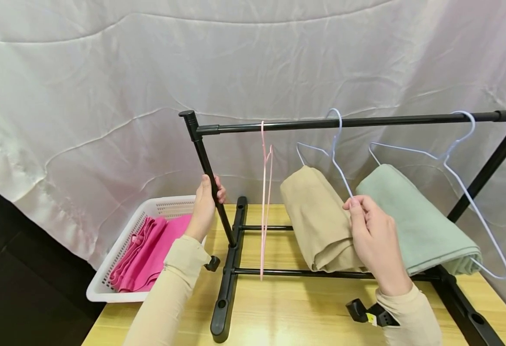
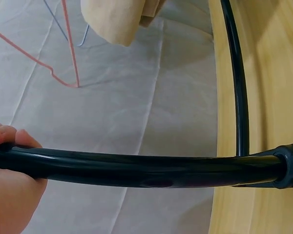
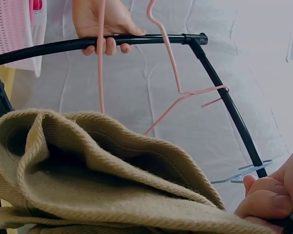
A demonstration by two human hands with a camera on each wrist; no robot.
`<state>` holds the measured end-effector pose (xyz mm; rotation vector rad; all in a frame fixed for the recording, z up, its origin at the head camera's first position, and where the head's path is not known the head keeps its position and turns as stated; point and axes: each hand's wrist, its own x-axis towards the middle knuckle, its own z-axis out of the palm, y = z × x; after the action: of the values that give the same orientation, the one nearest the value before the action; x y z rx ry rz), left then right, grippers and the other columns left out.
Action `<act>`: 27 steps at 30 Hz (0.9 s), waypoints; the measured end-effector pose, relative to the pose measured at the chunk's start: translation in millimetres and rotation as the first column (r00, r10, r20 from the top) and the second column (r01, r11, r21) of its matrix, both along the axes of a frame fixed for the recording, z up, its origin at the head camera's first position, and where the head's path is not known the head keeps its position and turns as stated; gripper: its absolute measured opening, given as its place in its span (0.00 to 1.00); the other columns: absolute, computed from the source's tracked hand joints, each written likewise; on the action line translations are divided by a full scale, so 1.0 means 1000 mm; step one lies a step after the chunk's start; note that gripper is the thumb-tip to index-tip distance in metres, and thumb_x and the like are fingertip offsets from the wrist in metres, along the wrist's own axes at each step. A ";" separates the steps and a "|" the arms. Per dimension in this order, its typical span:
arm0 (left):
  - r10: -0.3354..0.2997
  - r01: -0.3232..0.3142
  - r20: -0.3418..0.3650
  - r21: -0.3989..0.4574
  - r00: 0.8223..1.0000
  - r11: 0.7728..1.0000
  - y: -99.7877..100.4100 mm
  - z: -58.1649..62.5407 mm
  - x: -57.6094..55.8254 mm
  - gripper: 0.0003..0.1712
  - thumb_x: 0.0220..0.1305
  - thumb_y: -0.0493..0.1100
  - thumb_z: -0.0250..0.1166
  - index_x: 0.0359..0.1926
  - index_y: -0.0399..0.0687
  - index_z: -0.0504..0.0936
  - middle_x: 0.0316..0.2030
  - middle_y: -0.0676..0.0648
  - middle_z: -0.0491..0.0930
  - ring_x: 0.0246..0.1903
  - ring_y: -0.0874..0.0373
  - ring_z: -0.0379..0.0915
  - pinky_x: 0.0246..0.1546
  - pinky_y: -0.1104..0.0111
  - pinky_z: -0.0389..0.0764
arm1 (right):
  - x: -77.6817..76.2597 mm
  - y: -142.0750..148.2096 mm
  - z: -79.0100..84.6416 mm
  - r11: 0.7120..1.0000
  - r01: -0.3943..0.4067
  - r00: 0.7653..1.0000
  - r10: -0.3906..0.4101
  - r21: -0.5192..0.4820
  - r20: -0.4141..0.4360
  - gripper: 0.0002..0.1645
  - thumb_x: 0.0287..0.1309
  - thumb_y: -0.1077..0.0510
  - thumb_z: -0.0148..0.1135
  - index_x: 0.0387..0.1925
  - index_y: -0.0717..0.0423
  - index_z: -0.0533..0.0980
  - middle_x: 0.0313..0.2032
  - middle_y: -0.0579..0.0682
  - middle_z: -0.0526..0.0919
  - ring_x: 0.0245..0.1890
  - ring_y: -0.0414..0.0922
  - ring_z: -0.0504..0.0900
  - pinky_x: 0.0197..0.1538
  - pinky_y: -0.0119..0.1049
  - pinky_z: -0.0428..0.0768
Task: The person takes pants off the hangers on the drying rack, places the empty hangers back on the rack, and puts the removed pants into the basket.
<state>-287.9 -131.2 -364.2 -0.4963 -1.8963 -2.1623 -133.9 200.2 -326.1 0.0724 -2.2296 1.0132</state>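
Observation:
My left hand [image 1: 205,206] grips the left upright of a black clothes rack [image 1: 218,206], fingers wrapped round the tube. With thumb and fingertips my right hand [image 1: 376,235] pinches the near arm of a light blue hanger [image 1: 337,158], whose hook sits over the top bar. A folded khaki cloth [image 1: 318,216] drapes over this hanger, just left of the right hand; in the right wrist view the khaki cloth [image 3: 112,170] shows its thick folded layers. Between the hands a bare pink hanger [image 1: 265,192] hangs from the bar.
To the right, a folded pale green cloth [image 1: 413,221] hangs on another blue hanger [image 1: 482,211]. A white basket [image 1: 99,283] holding folded pink cloth [image 1: 162,254] stands left of the rack. The rack's feet rest on a wooden table [image 1: 270,312], before a grey curtain [image 1: 235,62].

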 end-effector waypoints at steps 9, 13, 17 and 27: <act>0.006 -0.005 0.006 -0.032 1.000 0.999 -0.003 0.006 0.009 0.38 0.77 0.66 0.31 0.48 0.33 0.66 0.27 0.46 0.70 0.29 0.54 0.71 0.37 0.69 0.78 | 0.007 0.002 0.008 0.999 -0.017 1.000 0.016 -0.033 -0.025 0.18 0.77 0.49 0.46 0.39 0.53 0.79 0.18 0.46 0.73 0.17 0.39 0.68 0.29 0.28 0.67; 0.084 -0.083 0.012 -0.096 0.996 0.992 -0.004 0.008 0.013 0.36 0.78 0.65 0.33 0.53 0.38 0.70 0.35 0.40 0.78 0.39 0.52 0.78 0.48 0.63 0.80 | 0.013 0.004 0.011 0.999 -0.020 0.999 0.019 -0.038 -0.032 0.17 0.77 0.50 0.47 0.39 0.52 0.79 0.17 0.45 0.72 0.15 0.39 0.66 0.27 0.28 0.66; 0.183 -0.173 0.055 -0.153 0.981 0.973 -0.006 0.010 0.020 0.28 0.78 0.64 0.38 0.55 0.47 0.69 0.48 0.40 0.76 0.51 0.51 0.75 0.57 0.56 0.76 | 0.019 0.006 0.012 0.999 -0.022 0.999 0.020 -0.040 -0.047 0.16 0.77 0.51 0.48 0.38 0.52 0.80 0.16 0.44 0.72 0.15 0.38 0.66 0.25 0.28 0.66; 0.358 -0.331 0.102 -0.214 0.928 0.919 -0.005 -0.009 0.049 0.15 0.77 0.49 0.53 0.53 0.43 0.66 0.46 0.46 0.71 0.45 0.57 0.68 0.49 0.61 0.73 | 0.034 0.009 0.009 0.999 -0.016 1.000 0.015 -0.035 -0.024 0.14 0.76 0.53 0.50 0.38 0.51 0.80 0.17 0.43 0.72 0.16 0.38 0.66 0.25 0.29 0.65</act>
<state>-239.2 -136.4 -372.7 -0.0304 -2.0941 -1.8369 -99.4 209.2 -317.5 0.0855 -2.1919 1.0548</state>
